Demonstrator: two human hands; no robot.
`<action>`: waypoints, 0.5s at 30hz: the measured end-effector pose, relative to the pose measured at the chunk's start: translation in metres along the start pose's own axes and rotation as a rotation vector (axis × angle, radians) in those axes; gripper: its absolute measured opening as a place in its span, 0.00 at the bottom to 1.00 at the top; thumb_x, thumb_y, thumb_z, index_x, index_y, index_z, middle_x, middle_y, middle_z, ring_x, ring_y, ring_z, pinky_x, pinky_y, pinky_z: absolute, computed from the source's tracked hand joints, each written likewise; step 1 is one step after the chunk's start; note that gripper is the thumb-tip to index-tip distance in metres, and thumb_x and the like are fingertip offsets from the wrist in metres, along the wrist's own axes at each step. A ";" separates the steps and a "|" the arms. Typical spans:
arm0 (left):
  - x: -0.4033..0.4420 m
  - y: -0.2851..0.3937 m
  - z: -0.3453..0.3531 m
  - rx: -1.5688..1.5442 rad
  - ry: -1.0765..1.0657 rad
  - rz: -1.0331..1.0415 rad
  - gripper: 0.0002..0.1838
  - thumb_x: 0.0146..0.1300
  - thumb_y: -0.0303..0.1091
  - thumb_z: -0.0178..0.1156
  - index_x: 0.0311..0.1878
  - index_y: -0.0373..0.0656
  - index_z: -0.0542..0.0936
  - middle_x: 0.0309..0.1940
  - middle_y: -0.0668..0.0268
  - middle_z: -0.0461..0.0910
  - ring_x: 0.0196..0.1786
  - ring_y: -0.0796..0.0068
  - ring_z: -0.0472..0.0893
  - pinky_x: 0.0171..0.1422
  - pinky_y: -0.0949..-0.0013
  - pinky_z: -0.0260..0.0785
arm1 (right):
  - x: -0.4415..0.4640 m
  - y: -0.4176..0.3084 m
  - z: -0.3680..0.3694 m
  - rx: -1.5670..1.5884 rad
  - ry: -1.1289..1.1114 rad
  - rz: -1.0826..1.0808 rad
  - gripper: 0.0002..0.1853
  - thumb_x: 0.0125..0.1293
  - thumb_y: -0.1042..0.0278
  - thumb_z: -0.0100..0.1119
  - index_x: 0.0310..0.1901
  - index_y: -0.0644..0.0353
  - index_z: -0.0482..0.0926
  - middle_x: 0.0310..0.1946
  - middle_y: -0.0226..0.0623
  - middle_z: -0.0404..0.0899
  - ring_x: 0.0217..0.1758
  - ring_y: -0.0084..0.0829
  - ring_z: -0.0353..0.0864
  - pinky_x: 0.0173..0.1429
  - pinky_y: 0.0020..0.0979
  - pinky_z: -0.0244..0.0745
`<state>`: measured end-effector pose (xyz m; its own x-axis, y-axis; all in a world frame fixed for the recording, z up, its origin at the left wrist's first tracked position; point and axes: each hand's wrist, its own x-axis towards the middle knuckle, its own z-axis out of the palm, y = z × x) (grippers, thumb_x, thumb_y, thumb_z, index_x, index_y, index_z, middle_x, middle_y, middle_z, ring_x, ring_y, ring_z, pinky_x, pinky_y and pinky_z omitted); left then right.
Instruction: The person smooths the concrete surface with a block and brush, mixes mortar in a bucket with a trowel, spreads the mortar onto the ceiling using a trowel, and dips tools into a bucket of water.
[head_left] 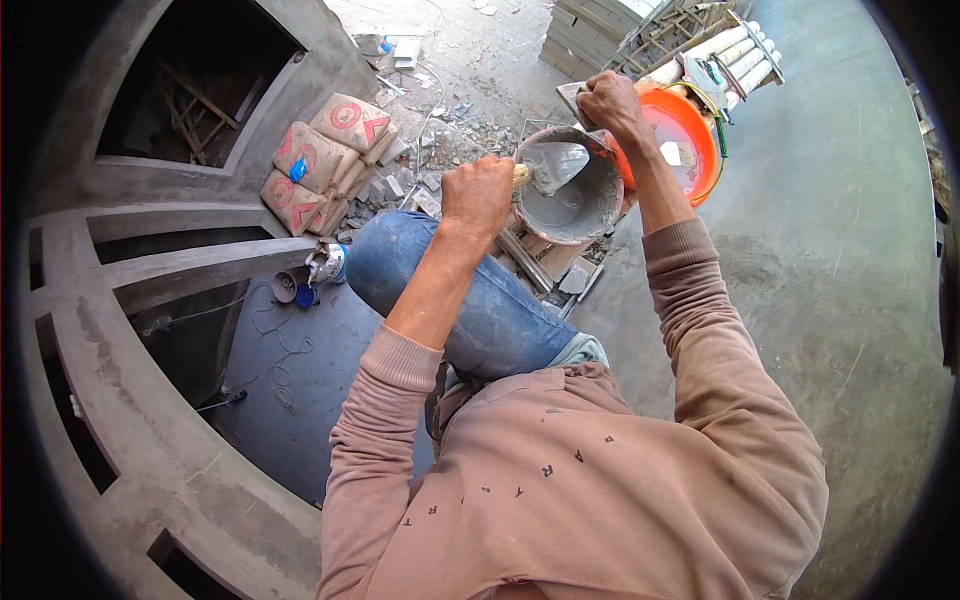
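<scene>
Sweatshirt lettered R, A, left fingers round trowel, right fingers round flat tool

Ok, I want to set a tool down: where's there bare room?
Two patches: grey floor between left sleeve and concrete frame, beside looped cord; pale floor left of the stacked blocks, lightly littered. Crowded: around the mortar bucket, with orange bucket, rubble and trowel.

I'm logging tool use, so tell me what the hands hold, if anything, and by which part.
The left hand holds a trowel by its handle. The right hand seems closed on something mostly hidden; I can't tell what or where.
</scene>
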<state>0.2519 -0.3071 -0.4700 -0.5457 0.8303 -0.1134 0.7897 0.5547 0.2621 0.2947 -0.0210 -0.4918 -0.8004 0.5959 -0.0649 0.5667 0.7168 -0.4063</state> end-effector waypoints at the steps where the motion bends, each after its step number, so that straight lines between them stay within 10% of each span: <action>1: 0.001 -0.001 -0.001 0.006 -0.022 -0.009 0.09 0.62 0.31 0.66 0.46 0.48 0.83 0.41 0.60 0.88 0.45 0.54 0.90 0.48 0.51 0.83 | -0.007 0.002 0.006 0.035 0.030 0.024 0.15 0.56 0.63 0.61 0.33 0.70 0.87 0.36 0.61 0.85 0.46 0.57 0.87 0.54 0.49 0.81; 6: 0.003 0.003 -0.007 -0.078 -0.074 -0.123 0.10 0.61 0.34 0.68 0.44 0.43 0.85 0.41 0.53 0.89 0.47 0.51 0.90 0.50 0.50 0.82 | -0.071 0.004 0.032 0.070 0.413 -0.026 0.22 0.63 0.65 0.66 0.57 0.65 0.83 0.48 0.55 0.82 0.53 0.54 0.83 0.60 0.48 0.78; 15: 0.012 0.004 -0.025 -1.095 -0.568 -0.505 0.25 0.72 0.49 0.63 0.49 0.30 0.86 0.31 0.59 0.85 0.26 0.75 0.82 0.30 0.69 0.78 | -0.174 -0.004 0.050 0.127 0.693 -0.013 0.25 0.67 0.69 0.68 0.64 0.64 0.77 0.47 0.48 0.79 0.52 0.47 0.79 0.58 0.44 0.76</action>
<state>0.2411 -0.2961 -0.4470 -0.3068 0.6030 -0.7364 -0.2407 0.6994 0.6730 0.4221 -0.1461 -0.5240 -0.4741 0.7116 0.5185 0.4971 0.7024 -0.5095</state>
